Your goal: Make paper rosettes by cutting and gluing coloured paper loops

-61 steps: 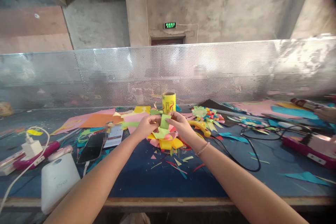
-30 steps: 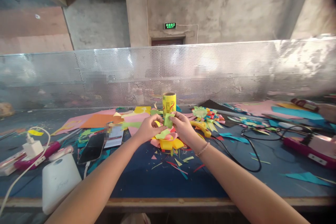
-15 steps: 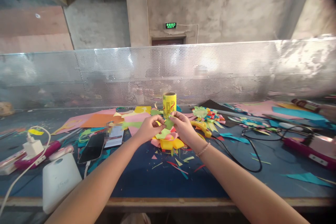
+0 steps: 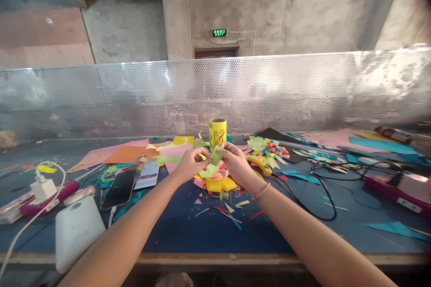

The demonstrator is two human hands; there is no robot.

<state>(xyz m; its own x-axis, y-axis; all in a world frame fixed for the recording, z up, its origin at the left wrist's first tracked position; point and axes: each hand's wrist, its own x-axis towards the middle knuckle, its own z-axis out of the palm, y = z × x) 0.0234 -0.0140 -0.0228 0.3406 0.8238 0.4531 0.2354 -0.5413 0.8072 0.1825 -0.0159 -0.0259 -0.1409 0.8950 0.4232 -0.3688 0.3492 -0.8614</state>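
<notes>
Between my two hands is a small piece of green paper (image 4: 216, 156). My left hand (image 4: 192, 163) pinches its left edge, and my right hand (image 4: 235, 161) pinches its upper right part with thumb and fingers. Just below lies a paper flower (image 4: 220, 184) of yellow, pink and light green loops, partly covered by the hands. Behind them a yellow printed roll (image 4: 217, 132) stands upright. A yellow-handled tool (image 4: 261, 163), possibly a glue gun, lies right of my right hand, partly hidden.
Phones (image 4: 118, 189) and a white power bank (image 4: 80, 233) lie left. A black cable (image 4: 323, 215) loops on the right near a magenta power strip (image 4: 397, 195). Colored paper sheets (image 4: 126, 154), scraps and a rosette (image 4: 257, 144) cover the back. A perforated metal screen (image 4: 215, 94) stands behind.
The green paper has turned slightly between my fingers and shows more of its face. Both hands stay almost in the same place.
</notes>
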